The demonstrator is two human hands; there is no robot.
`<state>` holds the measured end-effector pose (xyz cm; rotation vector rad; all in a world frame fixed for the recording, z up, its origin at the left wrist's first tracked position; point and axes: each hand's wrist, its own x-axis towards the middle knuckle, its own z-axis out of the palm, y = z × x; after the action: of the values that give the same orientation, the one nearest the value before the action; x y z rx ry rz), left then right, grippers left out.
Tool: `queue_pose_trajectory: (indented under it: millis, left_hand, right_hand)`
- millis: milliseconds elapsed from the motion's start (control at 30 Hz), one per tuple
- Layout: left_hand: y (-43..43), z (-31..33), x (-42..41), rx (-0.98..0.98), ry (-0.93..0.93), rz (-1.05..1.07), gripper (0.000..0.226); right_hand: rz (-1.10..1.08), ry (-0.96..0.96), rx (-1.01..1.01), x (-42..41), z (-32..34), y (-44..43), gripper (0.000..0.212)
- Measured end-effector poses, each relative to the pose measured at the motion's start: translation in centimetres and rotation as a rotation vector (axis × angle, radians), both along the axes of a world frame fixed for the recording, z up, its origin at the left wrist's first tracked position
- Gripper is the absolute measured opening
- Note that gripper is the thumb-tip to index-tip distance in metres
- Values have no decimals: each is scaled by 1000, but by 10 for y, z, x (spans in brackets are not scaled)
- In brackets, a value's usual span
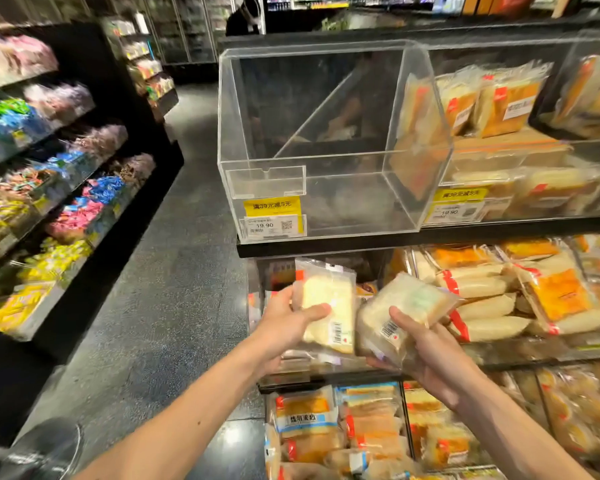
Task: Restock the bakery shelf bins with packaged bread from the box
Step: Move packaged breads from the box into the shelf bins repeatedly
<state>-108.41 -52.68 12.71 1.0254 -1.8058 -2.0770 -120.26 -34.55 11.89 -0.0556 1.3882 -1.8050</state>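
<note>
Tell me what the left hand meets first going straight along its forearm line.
Likely the dim middle-shelf bin directly behind the bread pack that the left hand holds. The second pack, in the right hand, lies beside that line. Depth is unclear from one view.

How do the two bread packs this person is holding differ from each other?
The left pack, in the left hand, stands upright; the right pack, in the right hand, lies tilted. The left pack looks yellowish; the right pack shows faint green print. Both are clear-wrapped pale bread with barcodes.
</note>
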Motion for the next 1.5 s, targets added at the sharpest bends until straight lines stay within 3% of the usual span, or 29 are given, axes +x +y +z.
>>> queue_pose_trajectory:
  millis: [100, 200, 367, 467, 633, 867, 1067, 1133, 1200, 1267, 1300, 1433, 1500]
  left_hand:
    - [-20, -4, -4, -355, -113, 34, 28]
    - [-33, -11, -16, -783, -354, -52, 15]
    - [-39, -32, -44, -1332, -616, -257, 14]
    - [-49, -49, -59, -1572, -748, -390, 32]
    - [-63, -79, -71, -1799, -853, -580, 39]
    - [-68, -97, -80, -1693, -922, -785, 41]
    - [-70, -83, -76, -1534, -919, -791, 36]
    - [-62, -67, -73, -1420, -765, -645, 31]
    - [-49, -49, -69, -1223, -426, -356, 25]
    - [-27, -24, -60, -866, -130, -181, 24]
    - [-16, -13, -55, -716, -53, -196, 27]
    - [11, 12, -38, -459, 15, -290, 67]
    - [12, 10, -35, -242, 67, -225, 59]
  right_hand:
    - [-6, 1, 29, -6, 1, 5, 43]
    - [19, -13, 31, -10, 1, 7, 45]
    - [77, -29, 61, -15, 4, 6, 45]
    - [96, -43, 77, -17, 6, 6, 41]
    - [115, -80, 109, -19, 7, 7, 32]
    - [138, -98, 131, -28, 0, 7, 34]
    - [152, -107, 154, -30, -1, -4, 42]
    - [155, -87, 140, -30, 0, -8, 42]
    - [159, -36, 140, -29, 2, -14, 43]
    - [170, 56, 137, -26, 7, -21, 49]
    - [201, 139, 143, -24, 9, -25, 53]
    - [333, 631, 246, -12, 9, -41, 75]
    - [351, 905, 364, -6, 1, -50, 97]
